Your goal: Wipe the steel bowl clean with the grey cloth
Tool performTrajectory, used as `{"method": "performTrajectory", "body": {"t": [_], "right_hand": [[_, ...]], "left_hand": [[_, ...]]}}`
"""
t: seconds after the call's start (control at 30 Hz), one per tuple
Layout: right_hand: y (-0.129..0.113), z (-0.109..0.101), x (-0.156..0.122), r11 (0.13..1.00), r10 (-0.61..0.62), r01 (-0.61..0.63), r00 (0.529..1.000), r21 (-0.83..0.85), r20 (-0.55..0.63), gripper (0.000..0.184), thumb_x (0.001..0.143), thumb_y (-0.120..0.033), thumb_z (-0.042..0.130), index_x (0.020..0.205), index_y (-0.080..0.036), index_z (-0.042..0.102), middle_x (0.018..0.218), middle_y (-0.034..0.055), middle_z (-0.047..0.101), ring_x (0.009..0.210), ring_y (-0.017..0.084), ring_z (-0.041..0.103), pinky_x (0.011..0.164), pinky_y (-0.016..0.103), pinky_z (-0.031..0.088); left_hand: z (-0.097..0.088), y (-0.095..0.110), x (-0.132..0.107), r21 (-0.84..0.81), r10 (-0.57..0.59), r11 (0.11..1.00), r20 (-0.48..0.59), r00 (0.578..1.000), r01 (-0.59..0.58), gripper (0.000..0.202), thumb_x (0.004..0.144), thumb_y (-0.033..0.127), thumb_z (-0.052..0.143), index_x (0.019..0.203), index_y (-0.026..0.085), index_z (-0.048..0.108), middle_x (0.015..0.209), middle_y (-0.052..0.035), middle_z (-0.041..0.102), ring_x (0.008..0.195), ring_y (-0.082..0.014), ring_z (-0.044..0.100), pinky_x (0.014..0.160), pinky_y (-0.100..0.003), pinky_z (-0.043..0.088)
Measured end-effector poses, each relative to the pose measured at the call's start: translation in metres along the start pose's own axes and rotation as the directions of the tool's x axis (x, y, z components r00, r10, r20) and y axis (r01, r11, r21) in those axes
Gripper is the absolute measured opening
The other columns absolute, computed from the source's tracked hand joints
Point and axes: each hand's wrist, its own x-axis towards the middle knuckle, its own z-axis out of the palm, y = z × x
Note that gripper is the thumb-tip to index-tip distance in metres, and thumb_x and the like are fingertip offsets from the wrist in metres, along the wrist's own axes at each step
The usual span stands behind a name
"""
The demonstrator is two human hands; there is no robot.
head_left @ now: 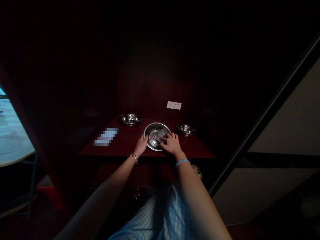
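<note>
A shiny metal bowl (153, 145) is tilted towards me above the front of a dark red wooden shelf (125, 141). My left hand (142, 145) grips its left rim, with the fingers hidden behind the bowl. Inside the bowl, my right hand (172, 143) reaches over the right rim and has its fingers on a grey cloth (160, 134), which is pressed against the inner wall. A second metal bowl (130, 120) stands at the back left of the shelf. Another metal bowl (186, 130), perhaps stacked with one more, stands to the right.
A white wall socket (174, 105) is on the back panel. A blurred-out pale rectangle (107, 136) lies on the shelf's left. A round table (15, 133) stands far left, with a red stool (51, 191) near it. A drawer handle (137, 193) is below the shelf.
</note>
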Motion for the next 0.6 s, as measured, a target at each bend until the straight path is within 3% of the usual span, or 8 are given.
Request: {"method": "performTrajectory", "body": {"t": [0.1,0.33,0.6], "right_hand": [[-0.0044,0.0008,0.0012,1.000,0.010,-0.010,1.000,-0.004,-0.018,0.045,0.092,-0.053,0.044,0.118,-0.026,0.068,0.120,0.0073,0.061,0.117,0.028,0.040,0.103,0.042,0.022],[-0.0051,0.0013,0.0027,0.999,0.020,-0.023,0.998,-0.045,-0.065,0.031,0.093,-0.035,0.049,0.114,-0.025,0.068,0.117,0.0085,0.064,0.113,0.027,0.044,0.096,0.040,0.029],[-0.0066,-0.0019,0.0027,0.995,0.043,-0.051,0.995,-0.085,-0.095,0.028,0.088,-0.036,0.058,0.111,-0.022,0.068,0.115,0.0101,0.065,0.113,0.029,0.045,0.093,0.040,0.031]], "left_hand": [[0.0002,-0.0005,0.0002,-0.007,-0.004,1.000,0.001,1.000,0.004,0.038,0.091,0.034,0.042,0.117,0.013,0.061,0.111,-0.0138,0.070,0.100,-0.0234,0.066,0.090,-0.033,0.047],[-0.0003,-0.0003,-0.0002,0.009,0.012,1.000,0.007,1.000,-0.012,0.039,0.091,0.034,0.041,0.118,0.013,0.060,0.110,-0.0146,0.070,0.099,-0.0243,0.066,0.090,-0.033,0.047],[0.0001,-0.0007,0.0004,-0.001,0.011,1.000,0.011,1.000,-0.011,0.038,0.091,0.034,0.042,0.116,0.013,0.061,0.105,-0.0133,0.072,0.097,-0.0233,0.066,0.088,-0.032,0.047]]}}
